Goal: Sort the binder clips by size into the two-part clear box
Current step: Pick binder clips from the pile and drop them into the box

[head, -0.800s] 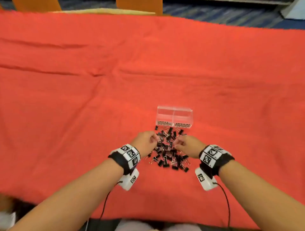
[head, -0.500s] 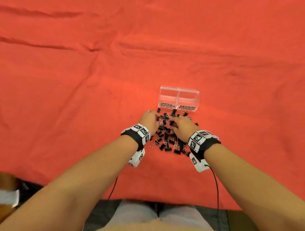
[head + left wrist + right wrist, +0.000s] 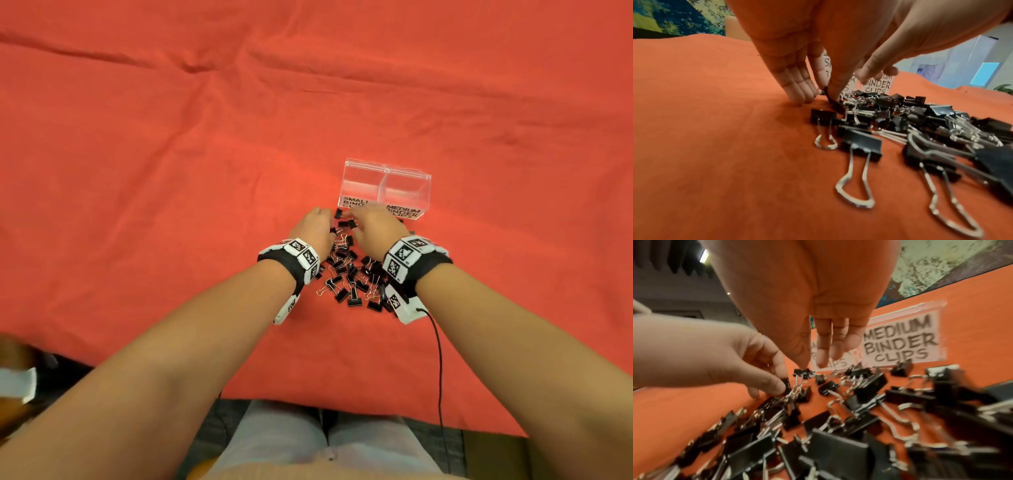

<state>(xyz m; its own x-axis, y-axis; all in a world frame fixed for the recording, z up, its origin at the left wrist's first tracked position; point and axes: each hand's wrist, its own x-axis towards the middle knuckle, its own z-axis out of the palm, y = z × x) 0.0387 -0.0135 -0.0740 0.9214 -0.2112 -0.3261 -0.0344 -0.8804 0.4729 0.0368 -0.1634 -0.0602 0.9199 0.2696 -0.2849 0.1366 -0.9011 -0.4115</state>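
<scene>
A loose pile of black binder clips [image 3: 349,274] lies on the red cloth just in front of the two-part clear box [image 3: 385,186]. The box's labels read SMALL and MEDIUM BINDER CLIPS [image 3: 900,340], and both halves look empty. My left hand [image 3: 318,226] is at the pile's far left edge, thumb and forefinger pinching a small black clip [image 3: 827,95] that still touches the cloth. My right hand [image 3: 812,365] reaches down with nearly straight fingers. Its thumb tip touches another small clip [image 3: 802,372] close to the box front, and it holds nothing.
Red wrinkled cloth [image 3: 171,154] covers the table all around the box and pile. The table's near edge [image 3: 308,401] runs just above my lap. A black cable [image 3: 440,359] trails from my right wrist. Larger clips [image 3: 861,144] lie nearest my left wrist.
Both hands have moved forward over the pile toward the box. The head view has tilted down and closer. My left fingers have closed on a small clip.
</scene>
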